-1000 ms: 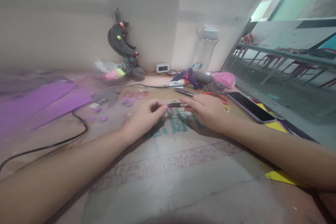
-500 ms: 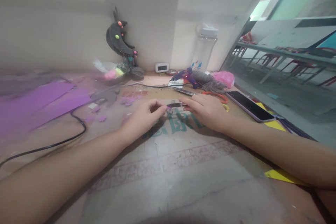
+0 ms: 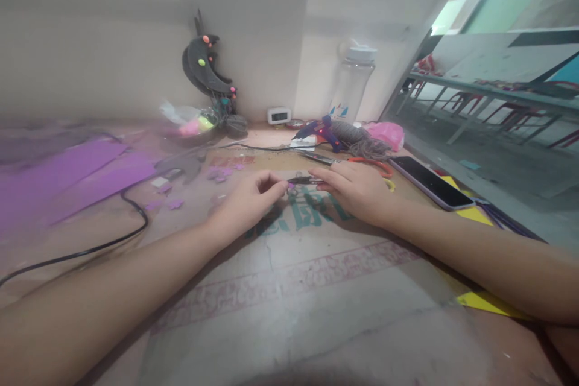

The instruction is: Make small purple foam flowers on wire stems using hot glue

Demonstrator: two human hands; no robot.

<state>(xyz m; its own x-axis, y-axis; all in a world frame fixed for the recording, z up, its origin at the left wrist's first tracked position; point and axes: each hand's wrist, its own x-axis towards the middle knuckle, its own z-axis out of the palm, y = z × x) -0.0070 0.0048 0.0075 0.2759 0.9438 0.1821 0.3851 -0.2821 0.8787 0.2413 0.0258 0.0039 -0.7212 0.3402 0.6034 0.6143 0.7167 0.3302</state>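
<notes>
My left hand is closed, thumb and forefinger pinched on a small purple piece that is mostly hidden. From the right, my right hand holds a small pointed metal tool, its dark tip at the left fingertips. Whether it is snips or pliers, I cannot tell. Just behind the right hand lie scissors with an orange handle. Left of my left hand, several small purple cutouts are scattered on the printed mat.
Purple sheets and a black cord lie at left. Along the wall stand a decorated dark crescent, a small clock and a clear bottle. A glue gun, grey yarn and a phone are at right.
</notes>
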